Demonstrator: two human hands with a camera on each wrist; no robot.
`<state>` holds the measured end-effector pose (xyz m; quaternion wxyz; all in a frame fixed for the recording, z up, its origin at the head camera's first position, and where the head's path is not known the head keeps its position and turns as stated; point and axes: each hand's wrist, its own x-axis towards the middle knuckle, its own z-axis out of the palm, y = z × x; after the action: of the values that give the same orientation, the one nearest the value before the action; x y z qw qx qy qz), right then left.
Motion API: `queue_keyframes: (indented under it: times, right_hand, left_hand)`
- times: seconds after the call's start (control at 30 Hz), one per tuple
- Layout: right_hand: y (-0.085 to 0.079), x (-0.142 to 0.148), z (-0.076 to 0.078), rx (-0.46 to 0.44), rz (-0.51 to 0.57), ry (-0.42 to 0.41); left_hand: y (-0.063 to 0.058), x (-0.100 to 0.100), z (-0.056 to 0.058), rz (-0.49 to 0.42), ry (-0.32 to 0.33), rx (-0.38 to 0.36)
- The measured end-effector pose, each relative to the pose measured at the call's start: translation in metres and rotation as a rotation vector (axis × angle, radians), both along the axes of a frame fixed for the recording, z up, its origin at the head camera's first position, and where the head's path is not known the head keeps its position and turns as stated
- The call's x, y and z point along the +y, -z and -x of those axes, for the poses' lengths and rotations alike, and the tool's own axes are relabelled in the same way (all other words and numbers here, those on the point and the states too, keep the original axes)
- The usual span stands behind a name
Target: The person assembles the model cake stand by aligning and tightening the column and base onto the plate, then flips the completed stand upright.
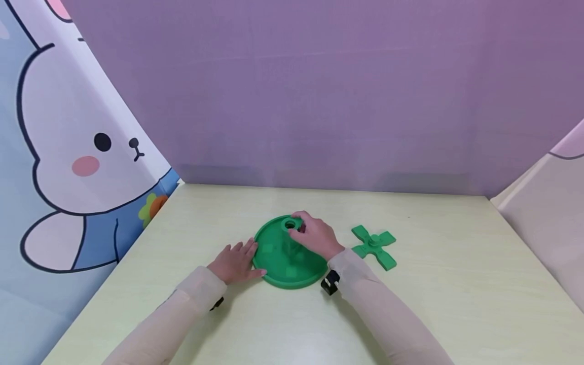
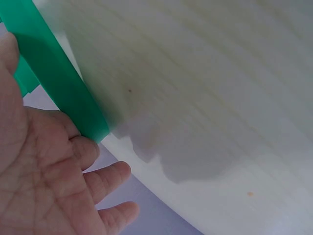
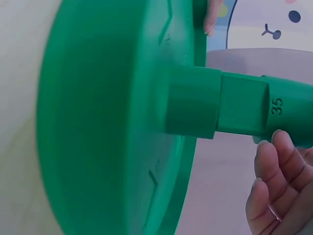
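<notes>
Pinching a hollow green plastic post point(image 3: 242, 104) at its top, right hand point(image 1: 319, 238); touching the round green plastic dish point(image 1: 310, 268) beneath, left hand point(image 1: 234, 262) outstretched, on a pale table point(image 1: 456, 263). Probably light, stiff, smooth; best held up there. Mind the green cross-shaped plastic piece point(image 1: 374, 242) near the right sleeve point(image 1: 378, 304).

Head view high — dish point(image 1: 274, 264) in all
</notes>
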<state>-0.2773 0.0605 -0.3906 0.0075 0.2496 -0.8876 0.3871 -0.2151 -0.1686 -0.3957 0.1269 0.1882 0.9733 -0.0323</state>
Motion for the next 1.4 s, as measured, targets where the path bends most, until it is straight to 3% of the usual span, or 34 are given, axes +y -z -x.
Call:
queue_keyframes:
  times: [0.7, 0.97, 1.23, 1.4]
  right_hand:
    - [-0.0074, -0.0038, -0.0023, -0.036, -0.054, 0.048]
    - [-0.0001, 0.0019, 0.0006, -0.148, 0.108, -0.033]
    - [-0.0048, -0.0009, 0.0002, -0.167, 0.099, 0.033]
    - [-0.0046, 0.0031, 0.0056, -0.211, 0.238, -0.067]
  left_hand:
    - [-0.0018, -0.0011, -0.0011, -0.001, -0.02, -0.02]
    - [-0.0017, -0.0008, -0.0016, 0.015, -0.022, -0.026]
    - [-0.002, -0.0004, -0.0019, 0.004, -0.018, -0.023]
    - [-0.0007, 0.0005, -0.0003, 0.003, -0.027, -0.027]
